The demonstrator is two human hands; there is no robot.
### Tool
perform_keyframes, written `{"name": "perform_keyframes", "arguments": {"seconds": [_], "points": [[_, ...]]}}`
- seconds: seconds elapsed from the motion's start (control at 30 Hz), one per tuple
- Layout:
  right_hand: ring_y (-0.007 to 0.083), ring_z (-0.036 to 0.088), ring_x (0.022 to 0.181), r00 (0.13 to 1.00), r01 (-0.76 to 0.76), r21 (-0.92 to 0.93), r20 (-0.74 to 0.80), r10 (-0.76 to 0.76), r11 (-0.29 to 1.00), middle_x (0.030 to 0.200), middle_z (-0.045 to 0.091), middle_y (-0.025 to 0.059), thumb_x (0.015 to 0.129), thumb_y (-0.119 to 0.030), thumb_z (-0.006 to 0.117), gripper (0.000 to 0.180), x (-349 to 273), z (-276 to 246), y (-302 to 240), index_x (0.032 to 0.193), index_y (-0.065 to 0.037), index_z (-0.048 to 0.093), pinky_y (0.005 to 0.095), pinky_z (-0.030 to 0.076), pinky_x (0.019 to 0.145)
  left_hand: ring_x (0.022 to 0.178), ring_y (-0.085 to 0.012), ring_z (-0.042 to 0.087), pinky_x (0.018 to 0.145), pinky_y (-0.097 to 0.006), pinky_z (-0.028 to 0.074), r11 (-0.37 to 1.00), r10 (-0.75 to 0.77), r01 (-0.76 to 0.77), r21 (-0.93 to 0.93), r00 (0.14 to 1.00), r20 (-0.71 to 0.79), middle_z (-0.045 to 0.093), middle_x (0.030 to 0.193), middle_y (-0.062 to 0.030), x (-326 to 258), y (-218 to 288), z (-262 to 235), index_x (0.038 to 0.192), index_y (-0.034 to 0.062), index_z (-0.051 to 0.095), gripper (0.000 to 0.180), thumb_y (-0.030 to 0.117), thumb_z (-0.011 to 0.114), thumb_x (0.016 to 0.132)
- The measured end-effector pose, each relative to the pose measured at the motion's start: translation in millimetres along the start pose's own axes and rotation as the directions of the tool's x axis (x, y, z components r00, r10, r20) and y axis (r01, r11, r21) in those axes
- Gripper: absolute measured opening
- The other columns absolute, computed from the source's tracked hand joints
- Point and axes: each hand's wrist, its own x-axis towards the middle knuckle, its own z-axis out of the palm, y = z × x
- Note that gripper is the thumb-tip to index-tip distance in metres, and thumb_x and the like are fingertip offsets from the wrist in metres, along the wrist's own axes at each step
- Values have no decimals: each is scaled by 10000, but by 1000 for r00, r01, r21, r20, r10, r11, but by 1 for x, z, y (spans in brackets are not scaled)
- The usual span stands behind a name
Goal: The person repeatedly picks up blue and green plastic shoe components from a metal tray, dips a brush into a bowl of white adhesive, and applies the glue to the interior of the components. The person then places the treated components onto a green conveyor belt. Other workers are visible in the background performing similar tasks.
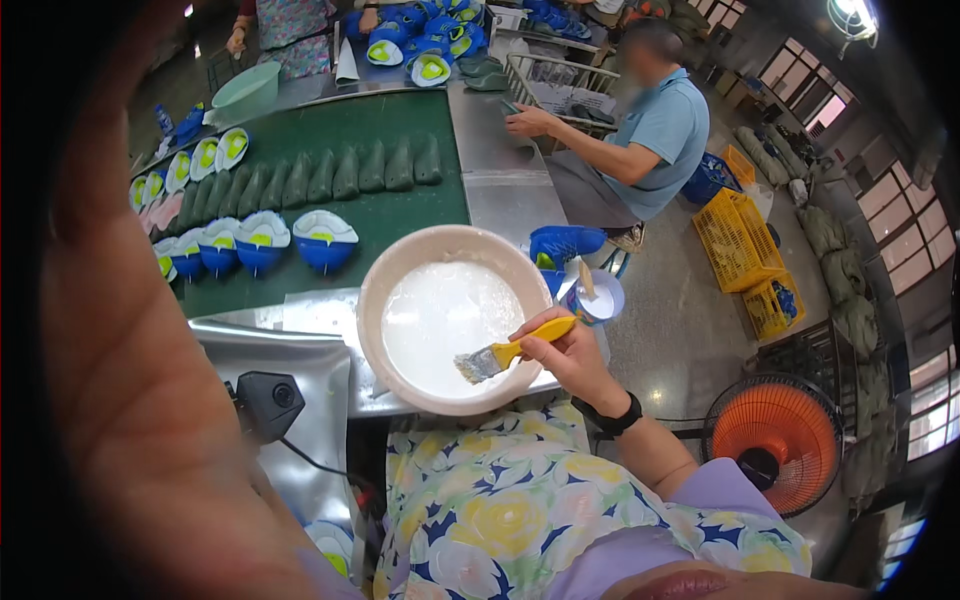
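My right hand is closed round the yellow handle of a flat paintbrush. Its whitened bristles hang over a large pale basin of milky white liquid. Very close on the left, my left hand looms large and out of focus; its palm shows and the fingers stretch upward, partly cut off, with nothing seen in it. Right of the basin stand a small white-filled tub with a brush in it and a blue shoe upper.
A green conveyor belt carries dark shoe lasts and blue-and-white uppers. A black camera with a cable sits at lower left. An orange-glowing fan heater stands right. A seated person works beyond, near yellow crates.
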Motion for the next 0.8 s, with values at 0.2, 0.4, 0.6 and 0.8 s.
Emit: {"name": "perform_keyframes", "arguments": {"seconds": [0.2, 0.4, 0.6, 0.8], "points": [[115, 634, 884, 1000, -22, -102, -15, 21, 995, 999, 661, 90, 910, -81, 657, 174, -17, -4, 0, 1044, -9, 574, 225, 509, 774, 1176, -261, 525, 992, -365, 408, 997, 64, -59, 51, 992, -111, 533, 1292, -158, -17, 13, 1, 1319, -17, 462, 604, 164, 752, 821], [156, 660, 870, 1000, 15, -29, -16, -16, 999, 1020, 669, 141, 925, -73, 618, 162, -20, 0, -4, 1050, -2, 544, 255, 548, 776, 1157, -253, 528, 976, -361, 412, 992, 86, -61, 108, 966, -244, 545, 1276, -151, -37, 22, 13, 1310, -5, 484, 576, 161, 747, 826], [139, 653, 854, 1000, 23, -60, 6, -23, 998, 968, 686, 116, 891, -112, 687, 186, -33, 11, 10, 1009, 6, 604, 265, 527, 762, 1139, -246, 531, 959, -358, 416, 988, 96, -64, 143, 968, -233, 558, 1261, -145, -42, 39, 17, 1300, 6, 506, 547, 158, 741, 830], [151, 649, 828, 998, 62, -232, 0, -63, 971, 893, 681, 77, 878, -110, 694, 133, 5, 5, 22, 953, -14, 641, 274, 512, 752, 1120, -239, 534, 943, -354, 420, 974, 45, -8, 226, 987, -157, 571, 1246, -138, -56, 30, 3, 1290, 17, 527, 520, 155, 736, 834]]}}
